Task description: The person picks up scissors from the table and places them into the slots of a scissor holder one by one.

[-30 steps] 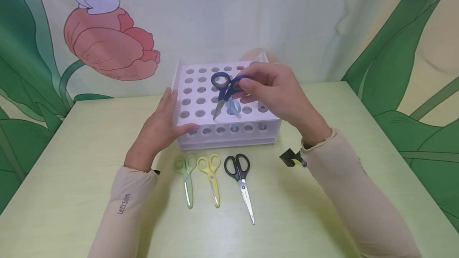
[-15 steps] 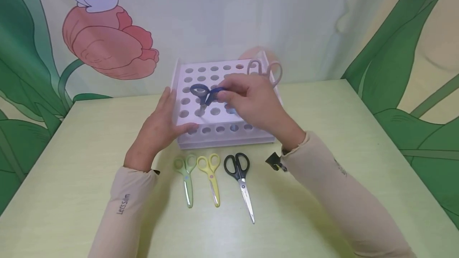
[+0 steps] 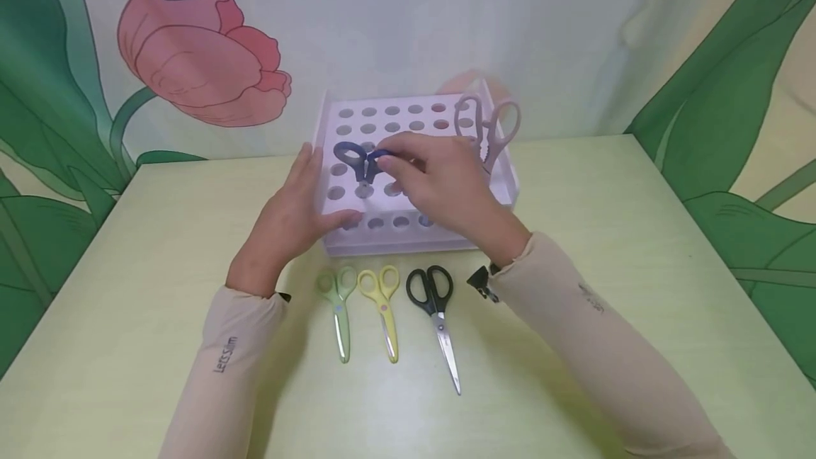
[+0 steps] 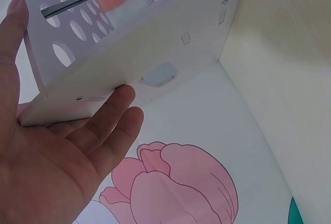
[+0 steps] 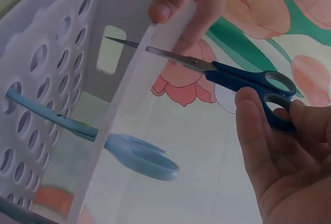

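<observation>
My right hand (image 3: 446,179) pinches one handle loop of dark blue scissors (image 5: 227,75), whose blades point down through a hole in a white rack (image 3: 408,241). Inside the rack, the left wrist view shows the blade (image 4: 64,8) emerging below the perforated top. My left hand (image 3: 280,218) holds the rack's left side, thumb at the front edge and fingers along the side wall. Light blue scissors (image 5: 142,157) stand in another hole, mostly hidden behind the right hand in the head view. At the rack's right, pale pinkish scissors (image 3: 503,140) stand handles up.
On the table before the rack lie green scissors (image 3: 341,317), yellow scissors (image 3: 387,314) and black-handled scissors (image 3: 440,307), in a row with blades toward me. A printed curtain (image 3: 382,20) hangs behind the rack.
My right hand has carried the dark blue scissors left and lowered their blades into a front-left hole. The pinkish scissors have come into sight. My left hand stays on the rack.
</observation>
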`<state>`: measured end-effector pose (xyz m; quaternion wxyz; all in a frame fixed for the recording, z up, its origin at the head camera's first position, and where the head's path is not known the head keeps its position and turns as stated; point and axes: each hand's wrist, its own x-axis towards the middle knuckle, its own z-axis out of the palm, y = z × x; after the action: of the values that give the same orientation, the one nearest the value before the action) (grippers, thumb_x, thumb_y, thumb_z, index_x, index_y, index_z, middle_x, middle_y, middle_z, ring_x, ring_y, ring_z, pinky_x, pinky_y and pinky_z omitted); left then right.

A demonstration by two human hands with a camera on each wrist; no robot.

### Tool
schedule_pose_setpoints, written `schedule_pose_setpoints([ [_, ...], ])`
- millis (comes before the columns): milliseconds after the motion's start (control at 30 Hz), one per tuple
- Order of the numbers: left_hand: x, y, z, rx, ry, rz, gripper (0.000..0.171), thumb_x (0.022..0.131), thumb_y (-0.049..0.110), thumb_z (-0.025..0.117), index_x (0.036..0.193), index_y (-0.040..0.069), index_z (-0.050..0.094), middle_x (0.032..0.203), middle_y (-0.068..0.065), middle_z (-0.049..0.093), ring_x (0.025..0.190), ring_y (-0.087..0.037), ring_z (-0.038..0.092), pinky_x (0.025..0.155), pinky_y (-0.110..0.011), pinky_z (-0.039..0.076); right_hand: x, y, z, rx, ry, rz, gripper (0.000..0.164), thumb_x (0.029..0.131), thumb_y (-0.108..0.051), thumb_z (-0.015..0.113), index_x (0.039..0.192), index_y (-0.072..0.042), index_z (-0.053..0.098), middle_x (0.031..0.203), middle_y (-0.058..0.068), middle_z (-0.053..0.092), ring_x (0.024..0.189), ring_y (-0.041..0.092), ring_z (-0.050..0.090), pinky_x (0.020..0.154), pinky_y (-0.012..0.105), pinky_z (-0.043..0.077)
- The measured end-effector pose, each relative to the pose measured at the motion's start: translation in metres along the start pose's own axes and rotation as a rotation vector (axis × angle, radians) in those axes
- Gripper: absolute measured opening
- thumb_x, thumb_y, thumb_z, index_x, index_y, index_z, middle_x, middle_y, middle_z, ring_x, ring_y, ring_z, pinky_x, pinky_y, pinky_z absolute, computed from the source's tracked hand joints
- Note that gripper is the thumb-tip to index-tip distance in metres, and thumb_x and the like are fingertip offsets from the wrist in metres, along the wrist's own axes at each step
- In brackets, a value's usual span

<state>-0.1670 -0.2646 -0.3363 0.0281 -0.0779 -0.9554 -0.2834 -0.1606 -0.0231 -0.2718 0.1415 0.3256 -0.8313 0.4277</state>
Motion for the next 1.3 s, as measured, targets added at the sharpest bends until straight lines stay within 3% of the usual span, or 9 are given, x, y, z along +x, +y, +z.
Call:
schedule_pose_setpoints([
  [200,0.002,0.002,-0.002,0.019,-0.009,-0.002,0.118,0.083,0.055,0.079,0.164,0.017,0.002,0.169,-0.007,-0.007,0.142,-0.043,0.033,0.112,-0.055,0.033,0.012,0.005,0.008,-0.117,-0.009,-0.077,0.024,0.099,-0.013,0.066,0.120,-0.004,0.075,0.103,0.007,0.076,0.065,0.014,0.059,0.065,0.027,0.046],
  [300,0.003,0.003,-0.001,0.018,-0.011,-0.003,0.118,0.083,0.054,0.080,0.164,0.017,0.002,0.169,-0.007,-0.007,0.141,-0.044,0.034,0.111,-0.056,0.033,0.017,0.006,0.010,-0.148,-0.033,-0.089,0.025,0.100,-0.012,0.064,0.122,-0.003,0.074,0.109,0.009,0.075,0.071,0.016,0.063,0.071,0.027,0.049],
  [433,0.004,0.005,-0.001,0.008,-0.006,0.001,0.118,0.083,0.053,0.080,0.164,0.019,0.002,0.169,-0.007,-0.006,0.142,-0.044,0.033,0.111,-0.056,0.033,0.022,0.008,0.011,-0.199,-0.079,-0.065,0.025,0.101,-0.012,0.063,0.123,-0.004,0.073,0.110,0.008,0.075,0.079,0.019,0.065,0.078,0.029,0.050],
  [667,0.008,0.010,0.000,-0.002,-0.006,0.004,0.117,0.083,0.050,0.081,0.164,0.020,0.002,0.169,-0.005,-0.008,0.145,-0.042,0.029,0.113,-0.055,0.030,0.028,0.011,0.011,-0.246,-0.112,-0.037,0.023,0.102,-0.013,0.062,0.120,-0.006,0.075,0.102,0.007,0.075,0.076,0.019,0.062,0.074,0.029,0.049],
  [867,0.010,0.013,-0.003,0.000,-0.013,0.001,0.117,0.083,0.050,0.081,0.164,0.022,0.002,0.169,-0.006,-0.008,0.145,-0.043,0.029,0.112,-0.056,0.031,0.033,0.012,0.011,-0.273,-0.126,-0.005,0.026,0.102,-0.014,0.062,0.124,-0.007,0.073,0.111,0.008,0.074,0.088,0.022,0.066,0.084,0.033,0.049],
  [967,0.009,0.012,-0.004,0.002,-0.017,-0.008,0.117,0.083,0.053,0.080,0.164,0.024,0.001,0.169,-0.005,-0.009,0.145,-0.044,0.027,0.112,-0.058,0.031,0.038,0.011,0.012,-0.301,-0.159,0.019,0.025,0.103,-0.017,0.060,0.122,-0.010,0.074,0.103,0.005,0.075,0.086,0.023,0.063,0.084,0.035,0.046],
  [1133,0.007,0.009,-0.005,-0.004,-0.010,-0.020,0.117,0.083,0.055,0.079,0.164,0.026,-0.001,0.169,-0.005,-0.008,0.144,-0.043,0.029,0.112,-0.057,0.031,0.045,0.011,0.015,-0.325,-0.183,0.014,0.017,0.103,-0.016,0.059,0.107,-0.011,0.075,0.081,0.003,0.067,0.074,0.022,0.056,0.072,0.033,0.043],
  [1300,0.007,0.007,-0.003,-0.014,-0.008,-0.025,0.117,0.083,0.054,0.079,0.164,0.026,-0.001,0.169,-0.005,-0.007,0.144,-0.041,0.030,0.112,-0.056,0.032,0.048,0.013,0.018,-0.327,-0.245,0.059,0.017,0.104,-0.017,0.059,0.107,-0.012,0.075,0.083,0.001,0.067,0.077,0.020,0.056,0.072,0.032,0.044],
])
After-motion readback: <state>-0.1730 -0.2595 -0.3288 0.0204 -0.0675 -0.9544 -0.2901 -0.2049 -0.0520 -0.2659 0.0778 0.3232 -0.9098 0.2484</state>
